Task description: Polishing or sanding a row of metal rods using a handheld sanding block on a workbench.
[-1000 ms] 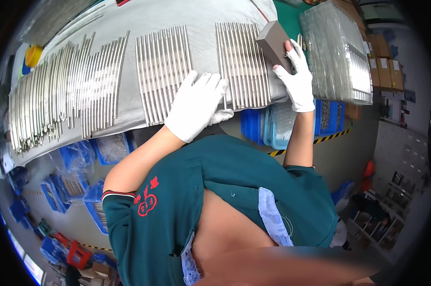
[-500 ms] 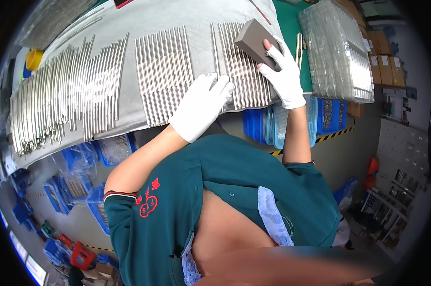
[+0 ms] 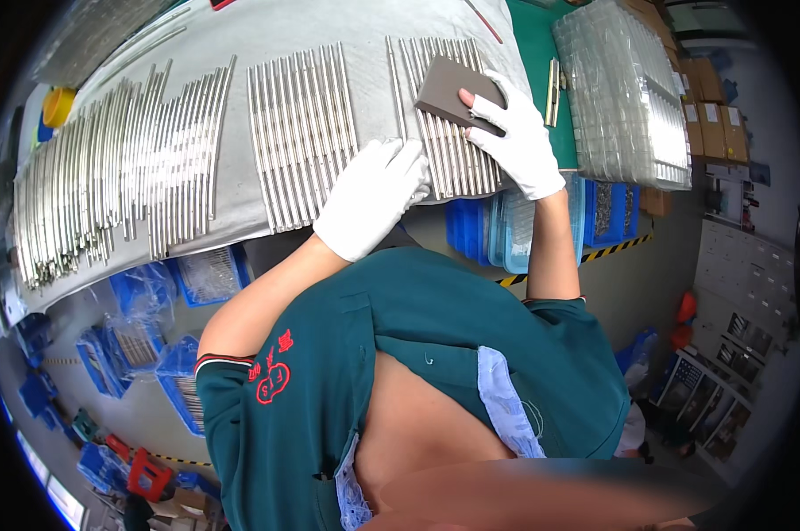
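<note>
My right hand (image 3: 522,142), in a white glove with bare thumb and fingertip showing, grips a grey-brown rectangular block (image 3: 453,87). The block lies over a group of slim metal rods (image 3: 453,164) and hides their middle parts. Just left of that group, a single metal rod (image 3: 394,80) runs down to my gloved left hand (image 3: 373,196). My left fingers are curled closed over the near end of this rod, so its lower part is hidden. Farther left lies another row of metal rods (image 3: 301,133), apart from my hand.
A larger spread of rods (image 3: 125,168) covers the table's left side, near a yellow roll (image 3: 59,106). Clear plastic trays (image 3: 621,97) are stacked at the right. Blue bins (image 3: 209,276) stand below the table edge, and a light-blue bin (image 3: 513,234) sits under my right forearm.
My right hand has moved the block a little left and toward me, turning it flatter across the rods. My left hand stays almost in place at the rod's end.
</note>
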Available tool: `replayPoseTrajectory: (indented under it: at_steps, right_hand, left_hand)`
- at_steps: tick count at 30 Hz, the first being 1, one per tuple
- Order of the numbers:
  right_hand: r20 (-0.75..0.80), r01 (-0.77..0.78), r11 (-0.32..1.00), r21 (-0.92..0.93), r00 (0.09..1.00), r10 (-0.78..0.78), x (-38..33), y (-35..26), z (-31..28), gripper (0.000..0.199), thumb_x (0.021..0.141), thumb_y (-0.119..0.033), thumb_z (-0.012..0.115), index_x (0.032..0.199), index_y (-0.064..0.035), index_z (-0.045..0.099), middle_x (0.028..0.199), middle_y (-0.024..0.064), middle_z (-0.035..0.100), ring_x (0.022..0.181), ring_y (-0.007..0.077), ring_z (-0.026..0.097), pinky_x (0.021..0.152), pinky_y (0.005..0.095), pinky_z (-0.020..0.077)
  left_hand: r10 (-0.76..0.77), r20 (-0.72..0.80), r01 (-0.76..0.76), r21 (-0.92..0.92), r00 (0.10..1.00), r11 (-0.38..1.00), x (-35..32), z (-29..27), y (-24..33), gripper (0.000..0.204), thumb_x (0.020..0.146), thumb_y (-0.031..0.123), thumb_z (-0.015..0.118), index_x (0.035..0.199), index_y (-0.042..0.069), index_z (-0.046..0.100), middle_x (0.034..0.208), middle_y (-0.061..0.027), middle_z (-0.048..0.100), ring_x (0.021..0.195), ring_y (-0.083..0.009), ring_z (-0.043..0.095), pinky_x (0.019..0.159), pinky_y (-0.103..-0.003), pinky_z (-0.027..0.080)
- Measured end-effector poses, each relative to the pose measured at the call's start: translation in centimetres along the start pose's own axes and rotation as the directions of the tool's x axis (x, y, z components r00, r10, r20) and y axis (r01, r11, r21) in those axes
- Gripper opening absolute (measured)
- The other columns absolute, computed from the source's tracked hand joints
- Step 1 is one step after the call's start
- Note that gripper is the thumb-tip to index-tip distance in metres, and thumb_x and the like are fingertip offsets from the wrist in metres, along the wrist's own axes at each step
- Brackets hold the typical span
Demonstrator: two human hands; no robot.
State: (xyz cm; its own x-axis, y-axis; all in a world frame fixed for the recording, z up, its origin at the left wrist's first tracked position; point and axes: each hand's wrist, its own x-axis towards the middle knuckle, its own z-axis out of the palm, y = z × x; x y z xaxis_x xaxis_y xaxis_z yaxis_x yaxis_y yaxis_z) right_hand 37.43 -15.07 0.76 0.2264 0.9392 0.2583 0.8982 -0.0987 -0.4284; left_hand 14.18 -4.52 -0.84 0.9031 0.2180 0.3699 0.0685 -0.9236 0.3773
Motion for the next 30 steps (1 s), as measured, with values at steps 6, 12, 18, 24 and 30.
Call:
replayPoseTrajectory:
  at_steps: [6, 12, 18, 24, 30]
  right_hand:
    - [0.055, 0.111, 0.993, 0.048, 0.992, -0.114, 1.0, 0.0, -1.5, 0.045, 0.079, -0.027, 0.075, 0.124, -0.0246, 0.07, 0.137, 0.0222, 0.053, 0.12, 0.0373, 0.054, 0.104, 0.0421, 0.042]
    - [0.172, 0.357, 0.934, -0.013, 0.921, -0.35, 4.1, -3.7, -0.4, 0.039, 0.081, -0.026, 0.073, 0.119, -0.025, 0.072, 0.138, 0.0147, 0.053, 0.123, 0.0352, 0.053, 0.104, 0.0422, 0.0417]
    - [0.274, 0.179, 0.965, 0.192, 0.934, -0.228, 4.1, -0.9, -2.1, 0.039, 0.08, -0.02, 0.074, 0.119, -0.024, 0.073, 0.141, 0.0162, 0.052, 0.126, 0.0365, 0.051, 0.107, 0.0417, 0.041]
    - [0.236, 0.324, 0.944, 0.071, 0.914, -0.331, 4.7, -3.9, -1.2, 0.041, 0.08, -0.023, 0.072, 0.121, -0.0281, 0.072, 0.14, 0.0158, 0.052, 0.121, 0.0357, 0.052, 0.106, 0.0416, 0.0396]
    - [0.218, 0.263, 0.964, 0.038, 0.939, -0.265, 4.4, -3.1, -1.4, 0.044, 0.076, -0.015, 0.075, 0.118, -0.0257, 0.074, 0.141, 0.0139, 0.053, 0.123, 0.0357, 0.053, 0.105, 0.0413, 0.0428]
  left_hand:
    - [0.063, -0.007, -0.063, -0.084, 0.998, 0.994, -0.7, -0.9, 0.5, 0.027, 0.08, 0.018, 0.07, 0.101, 0.004, 0.06, 0.111, -0.01, 0.059, 0.098, -0.0291, 0.059, 0.081, -0.04, 0.05]
    - [0.127, 0.001, -0.127, -0.084, 0.992, 0.988, -0.4, -1.2, 0.8, 0.025, 0.08, 0.024, 0.071, 0.092, 0.006, 0.059, 0.108, -0.0085, 0.059, 0.101, -0.0304, 0.059, 0.084, -0.041, 0.051]
    - [0.111, -0.016, -0.112, -0.132, 0.994, 0.985, -0.6, -1.2, 0.7, 0.024, 0.08, 0.027, 0.072, 0.088, 0.009, 0.058, 0.108, -0.0066, 0.06, 0.104, -0.0307, 0.06, 0.085, -0.041, 0.052]
    - [0.113, -0.078, -0.127, -0.204, 0.991, 0.971, -0.4, -1.4, 1.0, 0.021, 0.082, 0.021, 0.068, 0.084, 0.005, 0.056, 0.099, -0.0136, 0.056, 0.095, -0.0336, 0.058, 0.085, -0.043, 0.051]
    - [0.101, -0.061, -0.111, -0.216, 0.993, 0.97, -0.5, -1.5, 0.8, 0.021, 0.082, 0.023, 0.068, 0.083, 0.006, 0.056, 0.095, -0.0118, 0.054, 0.094, -0.0309, 0.058, 0.084, -0.041, 0.05]
